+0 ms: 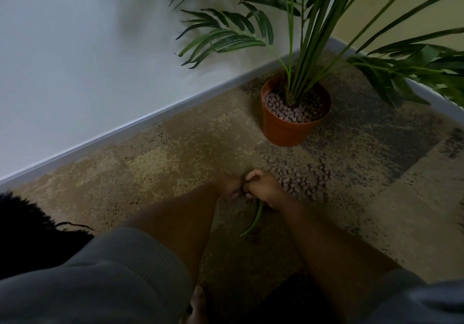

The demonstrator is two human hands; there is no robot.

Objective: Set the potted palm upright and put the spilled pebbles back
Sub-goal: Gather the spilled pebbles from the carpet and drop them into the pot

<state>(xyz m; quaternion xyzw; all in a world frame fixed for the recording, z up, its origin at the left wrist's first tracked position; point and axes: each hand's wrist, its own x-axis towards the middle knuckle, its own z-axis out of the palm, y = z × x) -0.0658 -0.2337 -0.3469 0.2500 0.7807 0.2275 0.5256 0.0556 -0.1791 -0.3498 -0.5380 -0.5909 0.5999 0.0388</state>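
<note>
The palm stands upright in its terracotta pot [283,130] in the room's corner, green fronds [226,39] spreading overhead. Brownish-pink pebbles [286,111] fill the pot around the stems. A patch of spilled pebbles [303,180] lies on the carpet in front of the pot. My left hand [229,184] and my right hand [263,186] meet just left of that patch, fingers curled together low over the carpet. A loose green stem [254,219] sticks out below my right hand. Whether either hand holds pebbles is hidden by the curled fingers.
Mottled tan and grey carpet [175,158] covers the floor. A white wall with a pale skirting board [140,125] runs diagonally at the left, and a second wall closes the corner behind the pot. My grey sleeves fill the bottom of the view.
</note>
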